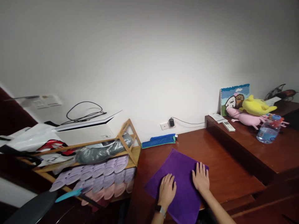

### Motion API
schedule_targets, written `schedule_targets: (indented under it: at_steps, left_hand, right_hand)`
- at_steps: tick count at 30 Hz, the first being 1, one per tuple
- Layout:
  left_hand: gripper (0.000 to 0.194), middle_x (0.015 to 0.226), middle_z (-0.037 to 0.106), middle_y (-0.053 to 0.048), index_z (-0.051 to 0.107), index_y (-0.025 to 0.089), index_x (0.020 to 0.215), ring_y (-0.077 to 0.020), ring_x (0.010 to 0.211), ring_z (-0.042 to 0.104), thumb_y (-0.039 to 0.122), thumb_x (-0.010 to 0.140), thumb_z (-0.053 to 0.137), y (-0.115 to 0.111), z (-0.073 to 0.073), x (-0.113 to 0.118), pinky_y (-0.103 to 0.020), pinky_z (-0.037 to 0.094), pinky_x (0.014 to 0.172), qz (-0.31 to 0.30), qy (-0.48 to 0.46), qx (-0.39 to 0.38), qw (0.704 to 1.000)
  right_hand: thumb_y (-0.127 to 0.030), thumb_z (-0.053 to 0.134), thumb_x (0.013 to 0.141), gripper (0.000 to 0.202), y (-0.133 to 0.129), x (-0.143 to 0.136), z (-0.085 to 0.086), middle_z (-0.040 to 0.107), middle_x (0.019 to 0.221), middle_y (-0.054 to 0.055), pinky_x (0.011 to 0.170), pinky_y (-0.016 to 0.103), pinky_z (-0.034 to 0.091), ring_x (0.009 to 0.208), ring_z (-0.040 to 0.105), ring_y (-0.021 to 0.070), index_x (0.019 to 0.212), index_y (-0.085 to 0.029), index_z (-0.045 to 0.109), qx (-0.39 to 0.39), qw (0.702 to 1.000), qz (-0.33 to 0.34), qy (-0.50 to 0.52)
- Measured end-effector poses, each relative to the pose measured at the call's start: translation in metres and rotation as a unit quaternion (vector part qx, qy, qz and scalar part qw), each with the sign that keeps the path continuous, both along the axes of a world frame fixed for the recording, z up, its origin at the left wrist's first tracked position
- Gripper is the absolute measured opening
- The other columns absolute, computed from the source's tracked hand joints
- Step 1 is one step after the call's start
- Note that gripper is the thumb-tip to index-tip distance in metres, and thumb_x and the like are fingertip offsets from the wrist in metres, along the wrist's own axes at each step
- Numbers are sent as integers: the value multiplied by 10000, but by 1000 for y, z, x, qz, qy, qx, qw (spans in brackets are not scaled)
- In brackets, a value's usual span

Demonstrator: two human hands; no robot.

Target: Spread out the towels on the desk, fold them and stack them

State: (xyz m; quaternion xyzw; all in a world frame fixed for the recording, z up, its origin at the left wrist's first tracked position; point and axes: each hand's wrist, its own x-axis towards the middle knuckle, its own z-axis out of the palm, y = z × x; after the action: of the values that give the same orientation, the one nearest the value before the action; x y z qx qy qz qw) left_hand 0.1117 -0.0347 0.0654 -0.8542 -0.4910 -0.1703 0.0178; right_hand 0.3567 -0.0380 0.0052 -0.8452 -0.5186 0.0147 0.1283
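A purple cloth (183,180) lies spread out flat on the reddish-brown wooden desk (217,155), turned so that one corner points at the wall. My left hand (167,190) rests palm down on its left part, fingers stretched out; a watch band circles that wrist. On the right part of the cloth, near its right corner, my right hand (201,178) lies flat with fingers extended. The cloth's near corner hangs at the bottom edge of the view. Neither hand grips anything.
Folded blue cloths (158,141) lie against the wall. At left stands a wooden rack (130,146) with lilac and pink slippers (109,166). The raised right surface holds a water bottle (268,130), plush toys (254,105), a remote (229,126) and a picture (234,96). A black plug (171,122) sits in the socket.
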Motion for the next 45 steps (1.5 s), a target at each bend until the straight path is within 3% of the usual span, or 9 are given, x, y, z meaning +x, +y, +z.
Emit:
schedule_targets:
  at_steps: [5, 10, 12, 17, 24, 29, 33, 36, 45]
  left_hand:
    - [563, 1684, 391, -54, 446, 328, 1586, -304, 1546, 371, 468, 1041, 415, 48, -12, -21, -552, 348, 1244, 48, 75, -106, 990]
    - [607, 1659, 423, -98, 435, 291, 1598, -362, 1519, 408, 530, 1052, 320, -2, -50, -36, -610, 366, 1209, 149, 84, -71, 983]
    - [623, 1619, 488, -111, 488, 286, 1570, -375, 1467, 481, 567, 1045, 308, -22, -60, -37, -616, 392, 1188, 169, 79, -58, 981]
    - [573, 1665, 432, -42, 437, 294, 1596, -292, 1537, 388, 469, 1073, 283, -15, -51, -40, -546, 315, 1267, 127, 61, -39, 989]
    - [573, 1683, 393, -48, 417, 330, 1602, -306, 1545, 374, 507, 1064, 328, 16, -51, -50, -581, 311, 1258, 108, 66, -48, 991]
    - [564, 1689, 385, -78, 402, 247, 1613, -290, 1567, 329, 415, 1085, 295, 47, -43, 2, -555, 287, 1279, 66, 35, -17, 997]
    - [570, 1702, 364, -61, 339, 299, 1635, -284, 1575, 309, 425, 1080, 325, 93, -36, 73, -567, 284, 1275, -28, 7, -41, 999]
    - [571, 1702, 364, -48, 369, 338, 1621, -291, 1571, 315, 479, 1069, 347, 117, -42, 103, -577, 264, 1279, -29, 5, -80, 996]
    - [581, 1714, 341, -25, 369, 359, 1620, -262, 1583, 290, 528, 1068, 301, 128, -56, 94, -533, 238, 1289, -23, 3, -89, 996]
  right_hand:
    - [-482, 224, 1027, 759, 7, 18, -20, 252, 1710, 189, 1299, 521, 141, 1599, 207, 319, 1629, -27, 306, -33, 998, 44, 2]
    - [-450, 270, 1034, 711, 67, 42, 18, 226, 1727, 123, 1306, 457, 129, 1610, 169, 252, 1646, -89, 281, -61, 972, 224, 25]
    - [-415, 267, 1035, 687, 81, 42, 22, 220, 1729, 113, 1304, 457, 129, 1611, 165, 241, 1647, -102, 284, -58, 970, 233, 25]
    - [-396, 207, 1047, 685, 77, 34, 5, 227, 1725, 126, 1302, 475, 142, 1608, 185, 251, 1646, -71, 273, -42, 988, 149, 18]
    - [-323, 259, 1015, 680, 76, 41, 0, 223, 1730, 75, 1311, 457, 121, 1610, 175, 230, 1656, -96, 253, -27, 984, 177, 16]
    - [-432, 205, 1054, 679, 80, 41, -6, 247, 1726, 72, 1310, 481, 126, 1609, 184, 239, 1666, -140, 240, -22, 983, 177, 33]
    - [-434, 212, 1055, 683, 78, 41, -10, 237, 1726, 86, 1309, 492, 118, 1611, 175, 249, 1668, -135, 229, -21, 984, 174, 27]
    - [-424, 222, 1049, 677, 79, 40, -8, 237, 1725, 73, 1307, 506, 106, 1611, 174, 248, 1670, -155, 230, -34, 985, 166, 21]
    - [-398, 226, 1042, 677, 98, 35, 3, 248, 1727, 58, 1310, 474, 112, 1614, 159, 240, 1669, -145, 234, -42, 986, 160, 13]
